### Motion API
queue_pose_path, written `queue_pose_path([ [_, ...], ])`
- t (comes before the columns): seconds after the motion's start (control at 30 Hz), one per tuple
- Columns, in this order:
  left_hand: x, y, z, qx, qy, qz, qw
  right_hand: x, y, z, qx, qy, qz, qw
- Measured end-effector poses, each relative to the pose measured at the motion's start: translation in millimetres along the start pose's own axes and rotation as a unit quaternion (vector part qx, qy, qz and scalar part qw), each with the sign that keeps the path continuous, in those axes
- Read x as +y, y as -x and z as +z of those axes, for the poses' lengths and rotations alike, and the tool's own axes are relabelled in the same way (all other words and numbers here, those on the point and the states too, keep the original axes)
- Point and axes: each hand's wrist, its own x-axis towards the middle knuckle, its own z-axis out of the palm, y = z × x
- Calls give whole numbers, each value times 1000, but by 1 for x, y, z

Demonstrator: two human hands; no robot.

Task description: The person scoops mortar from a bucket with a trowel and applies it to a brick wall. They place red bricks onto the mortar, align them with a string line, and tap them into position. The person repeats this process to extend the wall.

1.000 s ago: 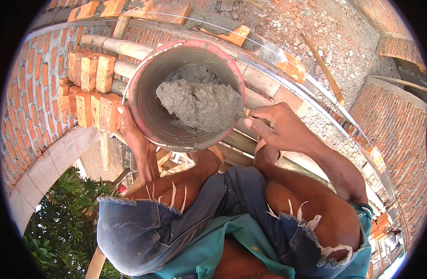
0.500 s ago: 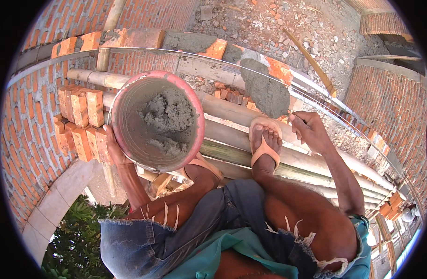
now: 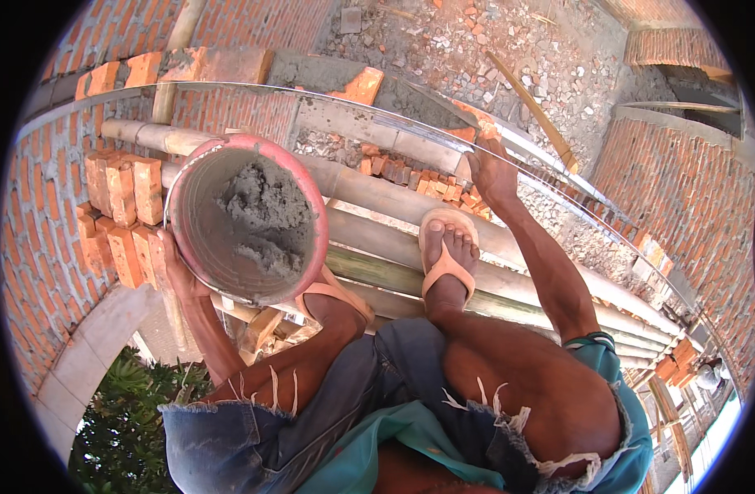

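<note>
A pink-rimmed bucket (image 3: 313, 177), partly filled with wet grey mortar (image 3: 270, 206), tilts toward me at the left. My left hand (image 3: 180, 267) holds it by its lower left side, the fingers partly hidden behind it. Over the low brick wall (image 3: 237, 66) reaches my right hand (image 3: 494, 173), closed round the handle of a trowel (image 3: 445, 105). The trowel's blade shows nearly edge-on at the wall top, next to a bed of grey mortar (image 3: 410, 100). A thin taut string (image 3: 353, 100) runs along the wall, close to my right hand.
My sandalled feet (image 3: 449, 255) rest on bamboo poles (image 3: 377, 235) with gaps between them. Stacked bricks (image 3: 122, 193) stand left of the bucket. Beyond the wall lies rubble-strewn ground (image 3: 476, 49) with a wooden plank (image 3: 532, 111). Leaves (image 3: 139, 412) show below at the left.
My right hand has moved forward and left to the wall top with the trowel. The blade, broad and mortar-covered before, has turned nearly edge-on. My left hand keeps its hold on the bucket.
</note>
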Motion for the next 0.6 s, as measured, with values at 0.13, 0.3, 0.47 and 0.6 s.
queue_pose_path([
  [0.13,0,15,17,-5,-20,13,1000,16,27,-7,15,7,5,1000],
  [0.3,4,48,63,-43,-63,74,994,9,62,-69,8,-13,-28,999],
  [0.47,-5,82,114,16,-219,161,962,-47,69,-166,-79,-130,-104,983],
  [0.6,-17,97,149,-6,-297,205,933,-109,16,-207,-107,72,-243,961],
])
